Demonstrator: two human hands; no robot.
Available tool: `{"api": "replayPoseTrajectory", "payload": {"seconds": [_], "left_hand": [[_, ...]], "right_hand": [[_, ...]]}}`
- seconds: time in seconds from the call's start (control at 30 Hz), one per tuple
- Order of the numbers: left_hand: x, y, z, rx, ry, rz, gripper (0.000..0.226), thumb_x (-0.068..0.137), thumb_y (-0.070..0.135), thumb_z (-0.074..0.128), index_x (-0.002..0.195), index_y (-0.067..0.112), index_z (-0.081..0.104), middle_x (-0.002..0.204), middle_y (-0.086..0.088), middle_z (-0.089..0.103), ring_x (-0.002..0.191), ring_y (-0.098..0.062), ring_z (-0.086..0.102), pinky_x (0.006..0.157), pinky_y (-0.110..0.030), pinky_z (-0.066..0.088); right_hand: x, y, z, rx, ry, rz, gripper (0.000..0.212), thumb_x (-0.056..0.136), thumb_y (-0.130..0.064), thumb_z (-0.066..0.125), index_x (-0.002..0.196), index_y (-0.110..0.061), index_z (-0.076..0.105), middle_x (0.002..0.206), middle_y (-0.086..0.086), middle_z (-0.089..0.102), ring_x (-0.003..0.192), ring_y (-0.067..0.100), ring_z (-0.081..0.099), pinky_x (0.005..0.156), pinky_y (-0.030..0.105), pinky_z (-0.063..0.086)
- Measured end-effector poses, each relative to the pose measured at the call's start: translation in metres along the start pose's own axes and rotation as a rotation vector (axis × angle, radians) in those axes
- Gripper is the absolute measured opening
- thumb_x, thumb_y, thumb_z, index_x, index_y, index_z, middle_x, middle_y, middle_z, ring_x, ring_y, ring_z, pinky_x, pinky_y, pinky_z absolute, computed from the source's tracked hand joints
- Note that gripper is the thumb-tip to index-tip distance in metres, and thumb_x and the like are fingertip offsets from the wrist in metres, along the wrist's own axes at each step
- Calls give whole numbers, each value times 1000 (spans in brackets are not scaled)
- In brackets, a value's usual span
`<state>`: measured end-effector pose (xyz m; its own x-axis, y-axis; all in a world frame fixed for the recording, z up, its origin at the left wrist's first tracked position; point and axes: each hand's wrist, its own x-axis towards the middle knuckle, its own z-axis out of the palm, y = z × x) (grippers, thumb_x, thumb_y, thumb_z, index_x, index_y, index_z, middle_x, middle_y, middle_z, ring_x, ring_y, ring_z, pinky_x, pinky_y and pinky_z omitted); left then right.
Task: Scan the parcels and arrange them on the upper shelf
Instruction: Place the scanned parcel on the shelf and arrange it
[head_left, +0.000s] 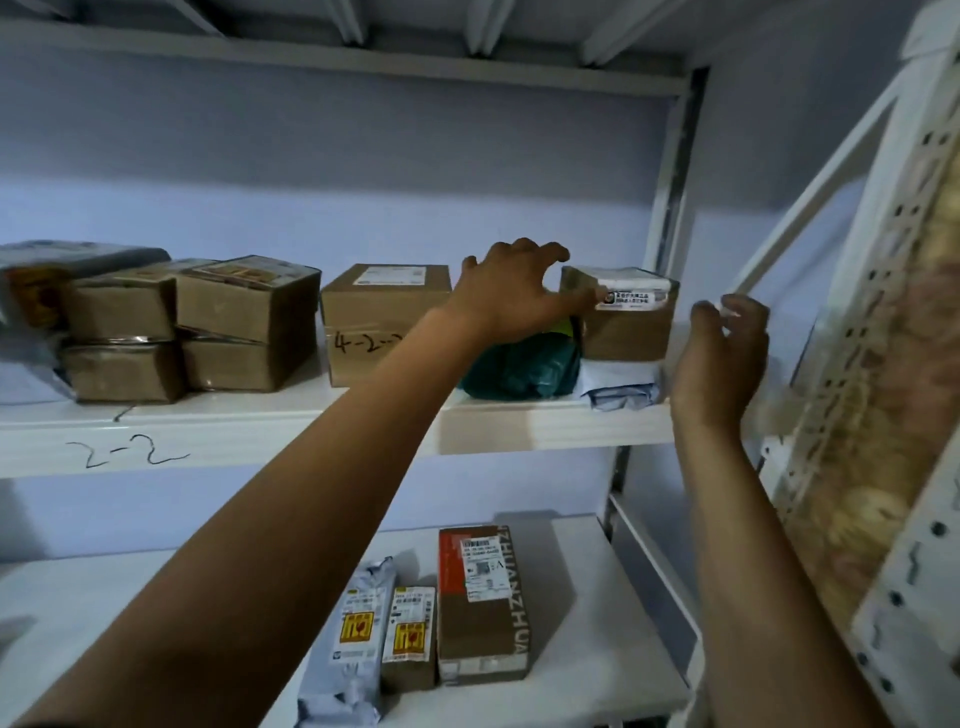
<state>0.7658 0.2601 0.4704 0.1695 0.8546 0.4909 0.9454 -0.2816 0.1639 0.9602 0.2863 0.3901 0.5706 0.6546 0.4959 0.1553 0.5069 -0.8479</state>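
The small labelled box (623, 317) sits at the right end of the upper shelf (260, 431), on a pale mailer (621, 387). Just left of the box, the left hand (511, 293) arches with fingers spread, half hiding a green bag (519, 366). Right of the box, the right hand (719, 353) curls, blurred; whether it pinches anything, I cannot tell
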Motion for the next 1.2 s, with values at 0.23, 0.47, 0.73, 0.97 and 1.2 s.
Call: {"api": "replayPoseTrajectory", "payload": {"seconds": [0.23, 0.47, 0.73, 0.97, 1.2], "left_hand": [[51, -41, -25, 130, -251, -472, 143, 48, 112, -1, 159, 29, 35, 166, -10, 34, 152, -42, 29, 119, -72, 11], [65, -109, -9, 97, -392, -559, 151, 25, 112, 46, 150, 29, 49, 162, -5, 42, 140, -36, 47, 114, -55, 38], [33, -87, -35, 98, -354, -591, 95, 85, 80, 57, 154, 17, 44, 161, -11, 41, 143, -35, 44, 109, -45, 40], [16, -100, -42, 31, -286, -600, 87, 90, 75, 55, 155, 20, 42, 162, -9, 39, 146, -34, 40, 113, -44, 36], [15, -114, -36, -18, -117, -498, 45, 92, 48, 60, 121, 15, 60, 120, -6, 63, 114, -31, 60, 88, -35, 47]], "right_hand": [[33, 9, 28, 174, -406, 308, 57, 74, -73, 55, 114, -34, 66, 113, -1, 73, 108, 24, 70, 101, 47, 55], [47, 17, 34, 325, -659, 521, 40, 93, -60, 56, 107, -27, 75, 101, 2, 79, 88, 23, 75, 82, 40, 59], [35, 14, 52, 349, -671, 540, 37, 94, -59, 54, 96, -28, 74, 90, -1, 78, 78, 20, 74, 75, 34, 58], [16, 8, 66, 296, -643, 487, 48, 78, -69, 61, 102, -30, 76, 104, 4, 77, 97, 29, 71, 99, 52, 52], [4, 3, 68, 250, -599, 490, 59, 69, -76, 64, 109, -33, 75, 117, 3, 77, 118, 32, 69, 109, 55, 47]]}}
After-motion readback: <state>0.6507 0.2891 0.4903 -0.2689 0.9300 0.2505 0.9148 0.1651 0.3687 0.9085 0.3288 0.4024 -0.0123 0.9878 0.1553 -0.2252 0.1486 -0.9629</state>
